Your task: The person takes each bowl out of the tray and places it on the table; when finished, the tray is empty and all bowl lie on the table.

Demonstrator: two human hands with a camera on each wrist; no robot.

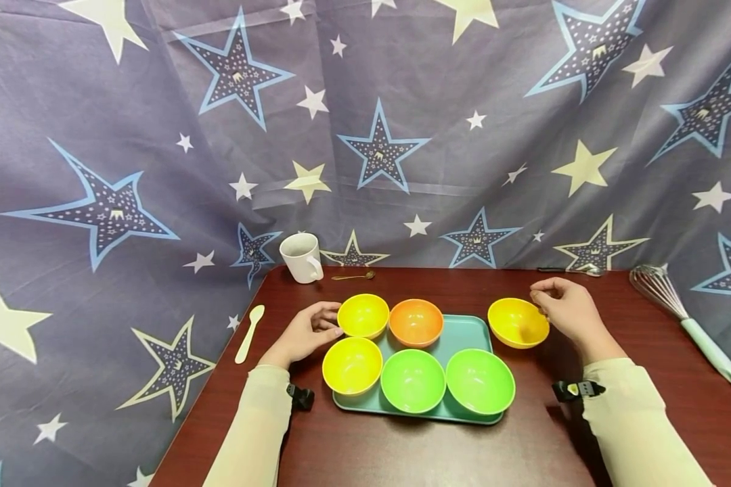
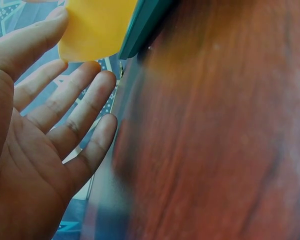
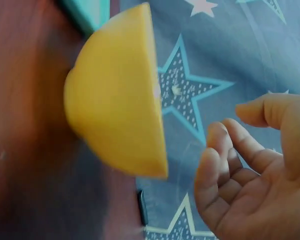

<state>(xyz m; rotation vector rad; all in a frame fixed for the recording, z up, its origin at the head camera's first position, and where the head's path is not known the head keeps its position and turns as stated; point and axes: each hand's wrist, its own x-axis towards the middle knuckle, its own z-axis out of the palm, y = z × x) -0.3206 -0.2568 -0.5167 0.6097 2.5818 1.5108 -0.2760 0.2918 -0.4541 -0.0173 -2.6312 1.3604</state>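
Note:
A teal tray (image 1: 469,331) carries a back-left yellow bowl (image 1: 363,315), an orange bowl (image 1: 416,322), a front-left yellow bowl (image 1: 352,366) and two green bowls, one in the front middle (image 1: 413,381) and one at front right (image 1: 480,381). My left hand (image 1: 307,331) is at the left side of the back-left yellow bowl, its fingertips right by the bowl's wall in the left wrist view. Another yellow bowl (image 1: 518,323) sits on the table to the right of the tray. Just beside its rim is my right hand (image 1: 565,308), fingers loosely bent and holding nothing; the right wrist view shows a gap between them.
At the back left stand a white mug (image 1: 301,258) and a small metal spoon (image 1: 355,276). A cream spoon (image 1: 250,333) lies near the table's left edge. On the right is a whisk (image 1: 685,323); a dark-handled utensil (image 1: 569,270) lies along the back edge by the star-patterned curtain.

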